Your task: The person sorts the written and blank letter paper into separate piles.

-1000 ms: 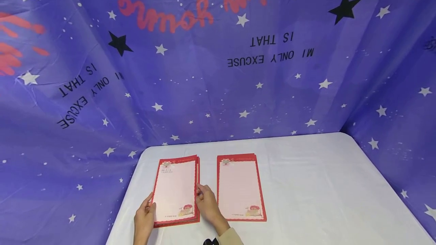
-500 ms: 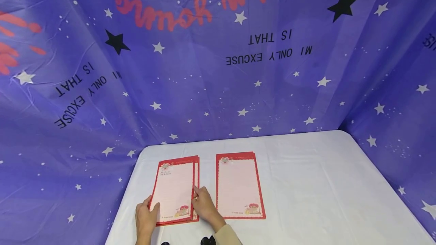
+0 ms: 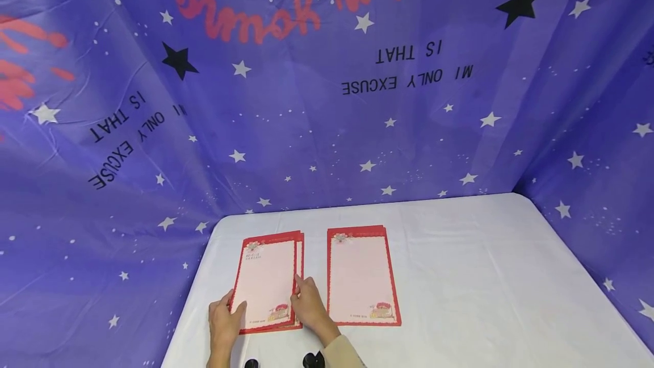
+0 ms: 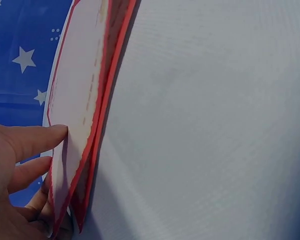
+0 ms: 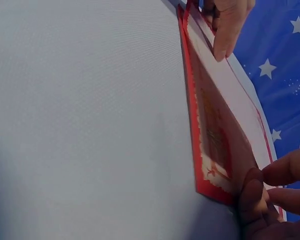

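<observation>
A red-bordered sheet of letter paper, with small dark writing near its top left corner, lies tilted over a similar sheet. My left hand holds its left edge, with the thumb on the face and other fingers curled behind it. On the opposite edge my right hand pinches the same sheet between thumb and fingers. From the right wrist view, the upper sheet bows up from the lower one, leaving a gap at the front edge. The lower sheet's right margin shows beyond the upper one.
To the right lies another pile of red-bordered sheets. All rest on a white-covered table. Purple star-patterned cloth rises behind and at both sides. Black rounded objects show at the bottom edge.
The upper sheet has slid slightly left over the lower one, baring more of its right margin. My left thumb reaches farther onto the sheet. The right-hand pile stays put.
</observation>
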`<state>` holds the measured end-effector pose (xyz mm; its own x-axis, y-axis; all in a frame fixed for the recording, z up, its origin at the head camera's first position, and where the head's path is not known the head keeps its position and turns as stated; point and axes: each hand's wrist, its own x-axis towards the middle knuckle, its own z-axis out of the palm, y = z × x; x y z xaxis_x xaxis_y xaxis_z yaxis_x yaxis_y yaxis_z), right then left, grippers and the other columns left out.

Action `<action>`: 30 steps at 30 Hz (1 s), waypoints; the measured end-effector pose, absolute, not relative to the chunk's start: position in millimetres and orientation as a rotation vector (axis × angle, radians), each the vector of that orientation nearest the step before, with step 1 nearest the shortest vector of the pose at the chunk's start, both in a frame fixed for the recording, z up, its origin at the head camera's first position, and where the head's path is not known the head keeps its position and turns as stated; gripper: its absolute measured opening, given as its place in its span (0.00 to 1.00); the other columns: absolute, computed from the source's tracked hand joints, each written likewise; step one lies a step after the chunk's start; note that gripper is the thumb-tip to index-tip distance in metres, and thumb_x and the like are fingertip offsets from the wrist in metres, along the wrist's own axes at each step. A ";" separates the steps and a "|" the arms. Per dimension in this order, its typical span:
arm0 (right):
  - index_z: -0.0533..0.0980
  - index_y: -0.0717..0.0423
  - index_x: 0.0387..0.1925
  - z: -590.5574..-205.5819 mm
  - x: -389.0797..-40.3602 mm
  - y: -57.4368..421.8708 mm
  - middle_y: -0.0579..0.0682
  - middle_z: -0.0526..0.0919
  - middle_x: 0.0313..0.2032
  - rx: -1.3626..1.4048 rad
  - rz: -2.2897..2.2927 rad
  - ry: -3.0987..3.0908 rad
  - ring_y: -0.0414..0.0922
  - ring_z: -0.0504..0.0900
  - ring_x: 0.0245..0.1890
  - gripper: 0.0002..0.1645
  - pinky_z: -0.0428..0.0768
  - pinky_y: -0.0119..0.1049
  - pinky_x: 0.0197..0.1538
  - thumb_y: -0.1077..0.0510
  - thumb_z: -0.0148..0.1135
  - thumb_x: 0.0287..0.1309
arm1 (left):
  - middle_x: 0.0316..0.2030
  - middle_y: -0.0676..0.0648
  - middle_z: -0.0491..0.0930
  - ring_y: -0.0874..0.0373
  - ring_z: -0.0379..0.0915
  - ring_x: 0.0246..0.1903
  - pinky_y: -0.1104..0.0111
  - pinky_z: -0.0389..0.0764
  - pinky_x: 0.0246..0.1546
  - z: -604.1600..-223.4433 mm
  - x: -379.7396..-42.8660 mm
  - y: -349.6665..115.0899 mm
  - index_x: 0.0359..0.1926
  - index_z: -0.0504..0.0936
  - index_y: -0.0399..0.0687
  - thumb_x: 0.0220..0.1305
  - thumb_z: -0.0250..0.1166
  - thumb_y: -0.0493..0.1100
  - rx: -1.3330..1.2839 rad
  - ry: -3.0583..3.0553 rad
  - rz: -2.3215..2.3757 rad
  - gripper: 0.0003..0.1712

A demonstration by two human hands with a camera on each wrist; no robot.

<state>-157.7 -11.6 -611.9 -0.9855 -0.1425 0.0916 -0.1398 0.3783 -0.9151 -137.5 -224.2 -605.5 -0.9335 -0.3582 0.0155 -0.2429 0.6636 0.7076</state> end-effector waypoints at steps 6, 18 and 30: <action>0.75 0.78 0.60 -609.8 -156.2 19.5 0.51 0.72 0.35 -0.167 -1.858 2.640 0.36 0.67 0.33 0.26 0.73 0.34 0.40 0.71 0.59 0.59 | 0.56 0.21 0.67 0.26 0.59 0.60 0.36 0.58 0.59 -607.9 -138.7 -216.4 0.67 0.70 0.22 0.62 0.69 0.35 0.560 -2.689 -1.125 0.35; 0.84 0.69 0.45 -594.8 -148.3 148.0 0.60 0.77 0.39 0.346 -1.659 2.974 0.53 0.75 0.39 0.14 0.74 0.46 0.46 0.72 0.58 0.59 | 0.30 0.44 0.80 0.54 0.78 0.29 0.69 0.77 0.32 -602.8 -142.9 -119.6 0.55 0.82 0.29 0.72 0.59 0.28 0.245 -2.409 -1.396 0.14; 0.76 0.83 0.55 -591.7 -126.2 154.3 0.77 0.73 0.48 0.682 -1.537 2.936 0.71 0.72 0.48 0.28 0.69 0.64 0.56 0.67 0.62 0.55 | 0.34 0.46 0.77 0.55 0.74 0.35 0.64 0.79 0.37 -593.6 -136.5 -35.6 0.52 0.81 0.19 0.65 0.66 0.34 0.110 -2.649 -1.467 0.20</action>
